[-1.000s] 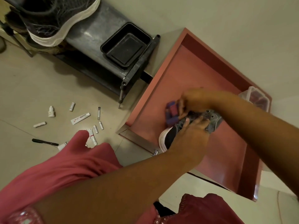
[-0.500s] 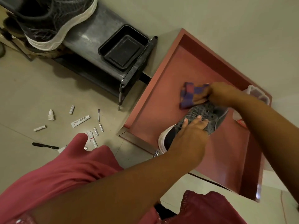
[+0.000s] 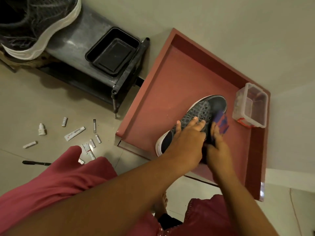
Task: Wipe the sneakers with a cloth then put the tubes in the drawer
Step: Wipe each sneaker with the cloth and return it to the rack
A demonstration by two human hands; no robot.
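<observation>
A grey sneaker with a white sole lies in the open reddish drawer. My left hand holds the sneaker from above, fingers spread over its top. My right hand grips a purple-and-red checked cloth and presses it against the sneaker's right side near the toe. Several small white tubes lie scattered on the floor to the left. A second dark sneaker rests on the metal shoe rack at the top left.
A black plastic tray sits on the shoe rack. A clear plastic box stands in the drawer's right corner. A black pen and a small white dropper bottle lie on the floor. My knees in red cloth fill the lower view.
My right hand has carried the cloth from the sneaker's far left side over to its right side near the toe. The sneaker's toe is now uncovered. My left hand keeps its hold.
</observation>
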